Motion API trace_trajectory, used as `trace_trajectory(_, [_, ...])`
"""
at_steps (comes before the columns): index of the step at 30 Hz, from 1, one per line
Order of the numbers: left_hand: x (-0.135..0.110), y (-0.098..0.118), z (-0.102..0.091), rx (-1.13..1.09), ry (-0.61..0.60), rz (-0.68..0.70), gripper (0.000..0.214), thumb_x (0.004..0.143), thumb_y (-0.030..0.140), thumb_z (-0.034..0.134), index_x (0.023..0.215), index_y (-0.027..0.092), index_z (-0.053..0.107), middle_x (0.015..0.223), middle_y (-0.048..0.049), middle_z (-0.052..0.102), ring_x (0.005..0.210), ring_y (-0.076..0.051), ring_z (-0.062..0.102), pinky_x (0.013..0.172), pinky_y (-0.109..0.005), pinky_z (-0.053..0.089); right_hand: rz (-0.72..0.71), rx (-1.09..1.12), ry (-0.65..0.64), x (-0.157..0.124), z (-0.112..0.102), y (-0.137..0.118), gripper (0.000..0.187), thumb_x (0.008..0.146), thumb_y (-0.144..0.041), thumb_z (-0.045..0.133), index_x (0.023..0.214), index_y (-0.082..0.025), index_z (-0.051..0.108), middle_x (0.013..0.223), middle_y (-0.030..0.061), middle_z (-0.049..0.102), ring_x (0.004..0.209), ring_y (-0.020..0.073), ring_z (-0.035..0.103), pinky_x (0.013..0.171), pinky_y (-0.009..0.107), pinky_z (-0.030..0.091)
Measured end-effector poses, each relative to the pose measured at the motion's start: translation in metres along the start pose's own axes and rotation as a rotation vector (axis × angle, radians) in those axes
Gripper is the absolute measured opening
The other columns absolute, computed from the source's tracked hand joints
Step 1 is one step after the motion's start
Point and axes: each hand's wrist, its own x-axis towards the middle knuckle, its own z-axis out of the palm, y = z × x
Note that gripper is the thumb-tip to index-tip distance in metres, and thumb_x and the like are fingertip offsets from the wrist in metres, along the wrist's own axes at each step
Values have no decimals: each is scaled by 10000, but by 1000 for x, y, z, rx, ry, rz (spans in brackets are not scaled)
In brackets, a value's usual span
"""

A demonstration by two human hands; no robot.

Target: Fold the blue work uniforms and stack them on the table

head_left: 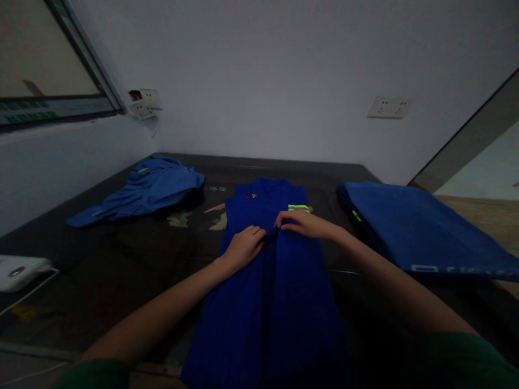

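Royal-blue fabric fills the middle of my feed: a work jacket (pixel 300 292) laid lengthwise on the dark table (pixel 332 178), its collar (pixel 271 185) toward the wall and its lower part running out of my view at the near edge. I see a small red-and-yellow emblem (pixel 253 195) on the chest and a yellow-green reflective stripe (pixel 299 207) near the right edge. With the right hand (pixel 300 222) I have the front edge pinched between thumb and fingers. The left hand (pixel 245 248) rests just beside it, fingers bent against the cloth; from my end I cannot tell whether they grip it. Green sleeves (pixel 95 374) show on both arms. To the left I have a rumpled blue garment (pixel 158 186), and to the right a folded blue cloth (pixel 425 227) with pale lettering along its near edge. At my far left sits a white device (pixel 20 270) with a cable (pixel 34 294). Beyond, sockets (pixel 390 107) are set in the wall (pixel 259 81).
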Motion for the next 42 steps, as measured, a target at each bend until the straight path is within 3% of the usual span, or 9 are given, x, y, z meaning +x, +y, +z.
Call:
trace_trajectory(4, [-7, -2, 4, -39, -13, 59, 123, 919, 201, 499, 964, 185, 612, 935, -42, 633, 890, -186, 576, 811, -319, 491, 39, 39, 62, 2, 18, 5, 93, 914, -195, 508, 975, -177, 575, 981, 49, 648, 900, 159, 596, 819, 292, 445])
trace_trajectory(8, [-17, -7, 5, -114, -18, 155, 212, 908, 162, 492, 1061, 208, 633, 1026, -51, 617, 953, -180, 563, 862, -323, 478, 91, 88, 145, 8, 47, 15, 103, 888, -139, 512, 965, -170, 572, 961, 44, 642, 900, 157, 593, 821, 292, 444])
trace_trajectory(15, [-23, -7, 4, -215, 4, 151, 245, 898, 164, 508, 1105, 213, 630, 1077, -59, 612, 1014, -183, 557, 919, -348, 479, 199, -116, 253, 13, 82, 22, 139, 881, -118, 520, 991, -187, 568, 994, 51, 639, 942, 183, 570, 849, 327, 400])
trace_trajectory(22, [-23, 1, 6, -167, -1, 98, 260, 866, 188, 553, 1125, 181, 553, 1137, -77, 589, 1049, -213, 533, 928, -373, 477, 135, -114, 380, 9, 84, 16, 126, 940, -143, 448, 973, -185, 562, 1001, 57, 638, 960, 180, 549, 878, 333, 370])
trace_trajectory(26, [-21, 10, 5, -125, 26, 35, 289, 832, 191, 563, 1114, 178, 503, 1101, -89, 586, 1033, -233, 539, 915, -407, 475, 166, -189, 312, 12, 88, 17, 135, 925, -140, 477, 1020, -177, 565, 1023, 71, 635, 966, 195, 540, 861, 338, 371])
trace_trajectory(30, [-20, 12, 5, -107, 29, 72, 324, 841, 173, 532, 1163, 186, 498, 1130, -91, 577, 1078, -235, 527, 947, -413, 459, 169, -267, 235, 16, 89, 19, 194, 919, -130, 464, 1079, -166, 568, 1083, 97, 627, 1011, 220, 516, 873, 370, 364])
trace_trajectory(35, [-21, 11, 5, -43, -15, 159, 365, 867, 144, 482, 1221, 207, 549, 1117, -93, 585, 1060, -236, 524, 945, -418, 461, 115, -194, 215, 19, 81, 18, 183, 929, -119, 425, 1045, -165, 558, 1077, 81, 621, 1025, 203, 513, 924, 373, 350])
trace_trajectory(42, [-23, 9, 7, -55, 3, 197, 355, 876, 116, 475, 1185, 218, 616, 1086, -88, 581, 1030, -217, 532, 933, -398, 465, 79, -113, 213, 17, 81, 27, 147, 902, -148, 492, 1030, -167, 562, 1030, 80, 616, 974, 198, 524, 879, 360, 397])
